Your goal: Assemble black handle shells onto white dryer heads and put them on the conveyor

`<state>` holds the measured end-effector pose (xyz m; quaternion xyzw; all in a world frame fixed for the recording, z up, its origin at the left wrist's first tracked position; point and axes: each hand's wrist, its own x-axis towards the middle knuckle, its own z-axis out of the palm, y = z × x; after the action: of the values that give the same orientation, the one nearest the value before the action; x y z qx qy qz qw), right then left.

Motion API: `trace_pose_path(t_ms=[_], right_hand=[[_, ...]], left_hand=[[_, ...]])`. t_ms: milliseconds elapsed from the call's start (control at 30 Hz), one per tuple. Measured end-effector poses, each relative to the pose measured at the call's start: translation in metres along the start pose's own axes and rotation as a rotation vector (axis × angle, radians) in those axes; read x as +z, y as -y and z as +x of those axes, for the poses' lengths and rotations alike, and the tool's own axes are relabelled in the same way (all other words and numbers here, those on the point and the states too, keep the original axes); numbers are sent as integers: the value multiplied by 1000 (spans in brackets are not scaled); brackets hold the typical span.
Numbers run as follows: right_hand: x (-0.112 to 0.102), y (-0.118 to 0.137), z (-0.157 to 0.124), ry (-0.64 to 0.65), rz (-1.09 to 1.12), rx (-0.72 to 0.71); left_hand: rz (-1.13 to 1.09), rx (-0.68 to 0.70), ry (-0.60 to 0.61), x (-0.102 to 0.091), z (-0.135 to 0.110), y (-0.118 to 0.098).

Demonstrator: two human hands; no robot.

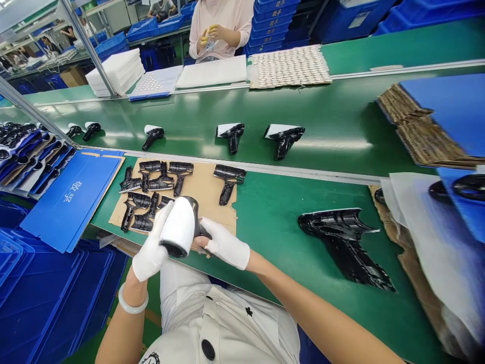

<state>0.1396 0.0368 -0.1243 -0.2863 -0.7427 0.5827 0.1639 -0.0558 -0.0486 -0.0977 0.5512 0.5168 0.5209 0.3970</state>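
Over on the far left, blue plastic crates (38, 298) sit beside a blue corrugated board (71, 202) at the edge of the green bench (273, 237). Moving right, a cardboard sheet (212, 187) carries a cluster of glossy black shells (229, 182). Now to the action: the white-gloved left hand (151, 247) has a firm grasp on what looks like a hair dryer (178, 227), wrapped round its ribbed white barrel. The gloved right hand (223, 243) is clenched at the dark handle end, partly hidden, just over the cardboard. That two-handed hold looks like a close handling step on this one piece. Any next move calls for room to set it down. Further right, one large black shell (344, 247) lies on the bench.
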Motion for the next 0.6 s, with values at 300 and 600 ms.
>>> trace_pose_path(t_ms=[300,600], right_hand=[[10,15,-4,269,276,119],[10,19,-17,474,939,629]], left_hand=[[381,282,140,-3,12,-38],[58,287,-54,7,6,-25]])
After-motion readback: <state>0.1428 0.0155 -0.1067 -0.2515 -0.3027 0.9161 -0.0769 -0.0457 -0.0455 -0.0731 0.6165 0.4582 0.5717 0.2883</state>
